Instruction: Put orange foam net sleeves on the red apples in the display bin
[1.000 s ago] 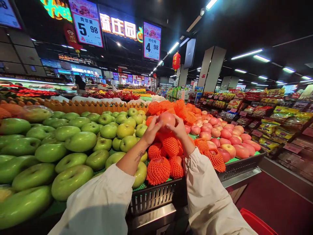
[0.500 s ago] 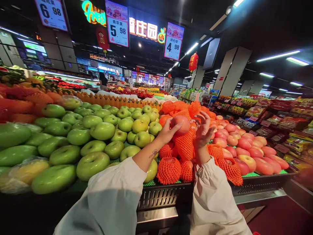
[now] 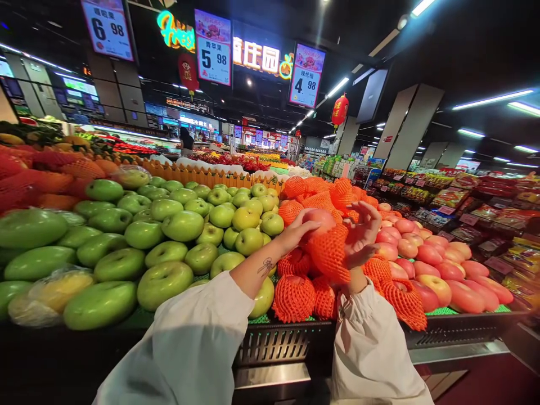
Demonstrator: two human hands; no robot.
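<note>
My left hand (image 3: 297, 230) is closed round a red apple (image 3: 320, 218), held above the heap, with the thumb across its near side. An orange foam net (image 3: 331, 253) covers the apple's lower right side and flares out below it; the apple's top is bare. Close on the right of the net is my right hand (image 3: 363, 233), fingers curved and apart, thumb separate. Whether its fingertips touch the net I cannot tell. Under both hands lie more apples in orange foam nets (image 3: 294, 298).
Green apples (image 3: 164, 284) fill the left of the display. To the right are bare red apples (image 3: 439, 259). A black slatted crate edge (image 3: 278, 343) runs along the front. Snack shelves (image 3: 476, 197) stand at far right, and price signs (image 3: 213, 48) hang overhead.
The foam net has swung up and right against the apple, its lower end lifted off the heap. My right hand has tilted closer to it. The whole view has shifted slightly.
</note>
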